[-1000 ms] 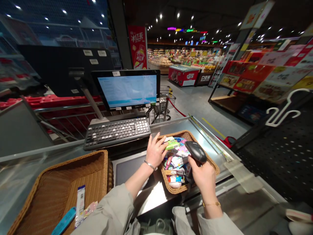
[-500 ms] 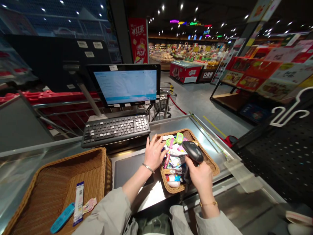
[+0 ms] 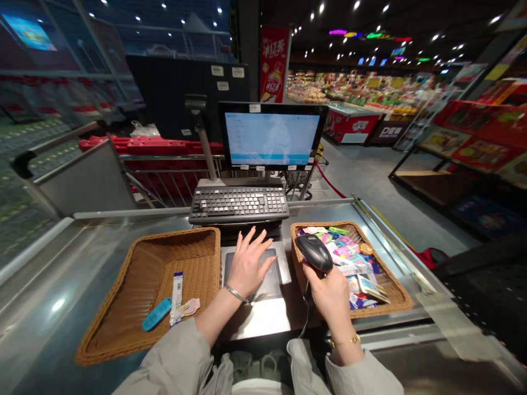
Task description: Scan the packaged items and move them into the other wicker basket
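Note:
My right hand (image 3: 328, 293) grips a black handheld barcode scanner (image 3: 314, 252), held over the left edge of the right wicker basket (image 3: 397, 293), which is full of several small colourful packets. My left hand (image 3: 248, 262) hovers open, fingers spread, above the dark scan plate (image 3: 272, 280) between the two baskets, holding nothing. The left wicker basket (image 3: 135, 263) holds a blue item (image 3: 157, 314), a long white sachet (image 3: 177, 297) and a small pink packet (image 3: 191, 306).
A black keyboard (image 3: 239, 202) and a lit monitor (image 3: 273, 137) stand just behind the baskets on the steel checkout counter (image 3: 49, 296). Red shopping carts (image 3: 156, 148) are behind the rail. Store shelves (image 3: 473, 148) and an aisle lie to the right.
My left hand has come out of the right basket and moved left over the scan plate, empty. The view has swung left, so both baskets now show fully. The scanner stays in my right hand.

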`<state>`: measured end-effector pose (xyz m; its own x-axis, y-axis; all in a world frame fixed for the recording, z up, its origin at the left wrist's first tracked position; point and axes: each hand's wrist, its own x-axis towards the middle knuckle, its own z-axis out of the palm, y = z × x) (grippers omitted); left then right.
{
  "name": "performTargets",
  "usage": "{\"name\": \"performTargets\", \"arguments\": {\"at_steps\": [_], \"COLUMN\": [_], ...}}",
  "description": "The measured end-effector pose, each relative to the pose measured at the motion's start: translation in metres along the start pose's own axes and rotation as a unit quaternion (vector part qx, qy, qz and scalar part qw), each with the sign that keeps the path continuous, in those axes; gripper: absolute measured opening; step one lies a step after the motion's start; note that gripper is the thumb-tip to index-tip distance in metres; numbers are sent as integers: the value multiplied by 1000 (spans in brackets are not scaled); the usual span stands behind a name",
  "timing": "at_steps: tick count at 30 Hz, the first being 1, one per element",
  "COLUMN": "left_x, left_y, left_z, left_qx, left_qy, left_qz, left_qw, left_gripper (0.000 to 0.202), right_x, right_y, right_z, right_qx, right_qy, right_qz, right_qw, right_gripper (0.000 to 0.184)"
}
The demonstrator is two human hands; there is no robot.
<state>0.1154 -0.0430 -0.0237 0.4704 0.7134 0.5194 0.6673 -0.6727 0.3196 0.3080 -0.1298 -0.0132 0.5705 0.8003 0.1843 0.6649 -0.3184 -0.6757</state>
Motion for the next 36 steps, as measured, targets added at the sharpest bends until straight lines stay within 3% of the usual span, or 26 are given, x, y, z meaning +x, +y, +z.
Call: {"name": "performTargets", "arguments": {"at_steps": [7,12,20,26,32,36], "left_x": [-65,-117,-179,-198,-197,-198], "left_y": [-60,-108,-170,-196,-202,-205], "left_z": [-49,-80,-103,-103,-106,-103], "left_qx": [57,110,173,178,192,192], "left_qy": [15,16,-41,-98,-254,-290], "left_qz": [-81,-154,-239,-246,-304,-311], "left_qw": [995,982,955,948,898,884], "left_gripper": [39,38,40,40,51,51], "right_x": [-21,-42,-68,-79,-89,-92], "right_y": [-39,-69,-99,-114,-123,-125], "right_z": [44,77,113,124,130,133], "right_qx": [26,28,-3,-38,-54,-59], "right_qy": [-66,-116,-189,-221,-243,-243], "right_qz": [-151,-222,-282,-309,-302,-297], "right_qw": [986,968,941,924,920,921], "right_gripper": [39,34,26,23,23,22]}}
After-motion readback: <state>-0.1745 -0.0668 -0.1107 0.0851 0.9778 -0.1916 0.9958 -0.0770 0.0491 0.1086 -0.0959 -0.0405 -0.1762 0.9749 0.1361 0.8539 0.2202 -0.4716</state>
